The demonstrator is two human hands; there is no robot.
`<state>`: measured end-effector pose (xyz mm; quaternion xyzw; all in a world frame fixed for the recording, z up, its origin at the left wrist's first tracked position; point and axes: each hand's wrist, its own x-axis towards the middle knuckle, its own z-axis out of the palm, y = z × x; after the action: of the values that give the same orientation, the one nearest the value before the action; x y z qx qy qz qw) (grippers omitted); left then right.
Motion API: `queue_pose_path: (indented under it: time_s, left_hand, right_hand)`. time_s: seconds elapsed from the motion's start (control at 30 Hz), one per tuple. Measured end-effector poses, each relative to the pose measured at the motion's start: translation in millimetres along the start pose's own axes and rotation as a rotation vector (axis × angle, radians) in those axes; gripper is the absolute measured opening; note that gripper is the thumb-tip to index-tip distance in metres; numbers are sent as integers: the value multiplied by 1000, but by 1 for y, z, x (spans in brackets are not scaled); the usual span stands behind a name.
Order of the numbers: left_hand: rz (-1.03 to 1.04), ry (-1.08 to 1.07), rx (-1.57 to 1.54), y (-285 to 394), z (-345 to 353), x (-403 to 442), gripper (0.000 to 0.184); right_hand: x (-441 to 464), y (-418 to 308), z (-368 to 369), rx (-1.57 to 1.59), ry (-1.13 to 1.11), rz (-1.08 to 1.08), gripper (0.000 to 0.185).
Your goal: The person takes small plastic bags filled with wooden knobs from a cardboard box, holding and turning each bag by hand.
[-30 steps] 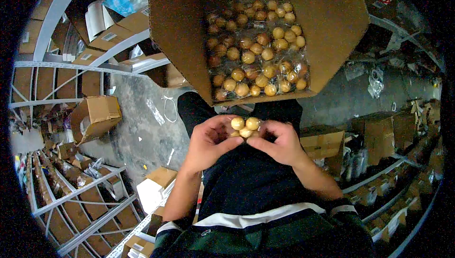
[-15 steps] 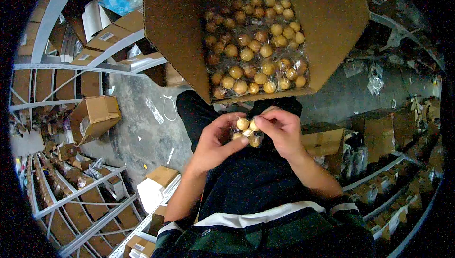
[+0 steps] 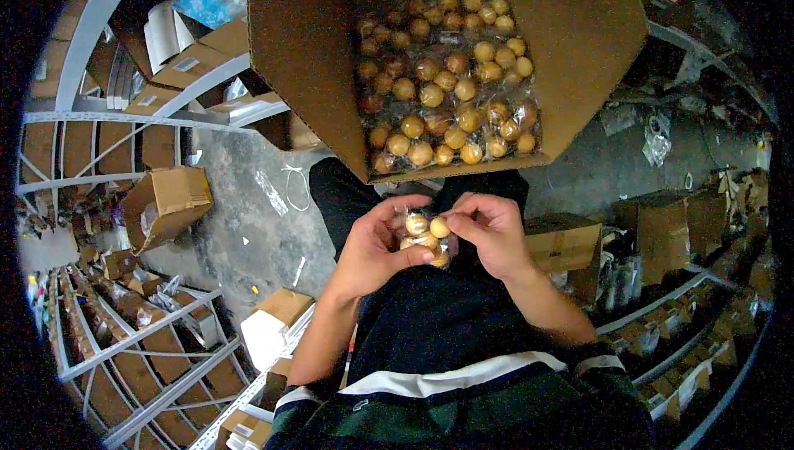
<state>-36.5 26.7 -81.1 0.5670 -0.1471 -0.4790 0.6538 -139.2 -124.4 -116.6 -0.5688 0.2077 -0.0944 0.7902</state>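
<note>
A small clear plastic bag of wooden-looking balls (image 3: 419, 242) is held in front of my body, over my lap. My left hand (image 3: 379, 245) is wrapped round its left side, with the thumb across the lower balls. From the other side, the closed thumb and fingers of my right hand (image 3: 494, 236) pinch the bag's upper right edge, beside a single pale ball (image 3: 439, 227). Just beyond my hands, an open cardboard box (image 3: 571, 53) holds many similar bagged balls (image 3: 445, 115) in layers.
Metal shelving (image 3: 149, 359) with cartons runs along the left, and more shelves (image 3: 686, 301) stand at the right. On the grey floor (image 3: 256, 173) lie a white strap loop (image 3: 295, 188) and plastic scraps. An open carton (image 3: 169, 202) sits at left.
The bag has tilted and dropped slightly in my left hand, and the balls have shifted. My right fingertips have moved a little down along its edge. The large box stays in place.
</note>
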Motion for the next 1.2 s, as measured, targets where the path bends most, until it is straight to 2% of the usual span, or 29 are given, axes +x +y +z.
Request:
queue_pose_path:
  time_s: [0.07,0.13,0.2,0.27,0.3,0.37,0.53,0.63,0.7,0.73,0.77,0.87,0.9,0.97,1.13,1.2]
  left_hand:
    - [-34,31,-35,0,-1,1,53]
    - [-69,62,-72,-4,-2,1,49]
    - [46,151,85,-9,-4,0,38]
    - [71,175,101,-3,-2,0,35]
    - [92,194,116,1,1,0,33]
    - [96,207,100,3,6,0,32]
    - [110,193,73,9,10,3,30]
    - [89,171,9,14,10,2,31]
    - [74,158,124,18,12,2,32]
    - [108,155,192,22,15,3,36]
    - [119,156,194,27,20,4,36]
    - [209,109,498,33,24,4,31]
    - [212,112,497,35,26,5,31]
    - [288,61,693,40,32,8,26]
    - [211,12,697,49,39,6,24]
    - [105,-13,681,52,40,6,26]
  right_hand:
    - [-1,1,-3,42,-52,38,9]
    - [0,-1,-2,59,-7,23,8]
    - [0,-8,4,78,36,6,7]
    - [-2,-15,13,276,167,60,6]
    - [-4,-12,9,275,163,58,6]
    - [-8,-2,-6,23,71,88,8]
    - [-11,-15,-10,-26,120,13,9]
    - [-10,-19,-16,-117,75,-109,7]
    - [-12,-27,-18,22,29,30,5]
    - [-12,-41,-12,129,72,115,15]
    - [-12,-41,-14,126,67,105,15]
    - [-14,-41,-19,166,-82,-19,25]
    - [-12,-41,-20,164,-86,-20,25]
    - [-10,-40,-23,-250,-141,-216,30]
    - [-7,-43,-34,-290,-222,-261,29]
    - [-5,-45,-37,-186,-323,-104,25]
